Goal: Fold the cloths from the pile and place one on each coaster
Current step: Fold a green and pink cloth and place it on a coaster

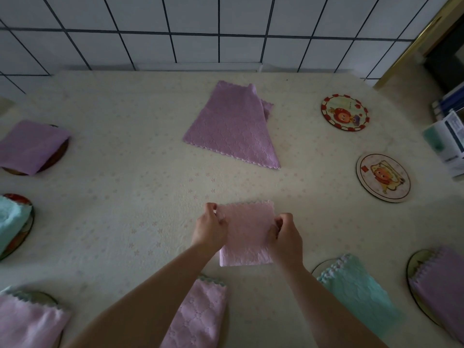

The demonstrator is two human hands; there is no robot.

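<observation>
A folded pale pink cloth (247, 232) lies on the table in front of me. My left hand (211, 226) pinches its left edge and my right hand (285, 233) pinches its right edge. Farther back lies the pile, purple cloths (232, 128) spread flat. Two round cartoon coasters stand bare on the right: one at the back (345, 113), one nearer (383, 178). Folded cloths cover other coasters: purple (31, 146) and teal (11, 222) on the left, pink (27, 322) at the lower left, pink (198, 315) at the bottom middle, teal (356, 295) and purple (442, 285) on the right.
The table wears a cream cloth with small flowers (125, 197). A white tiled wall (195, 31) rises behind it. Boxes and packets (449, 139) stand at the right edge beside a gold-framed opening.
</observation>
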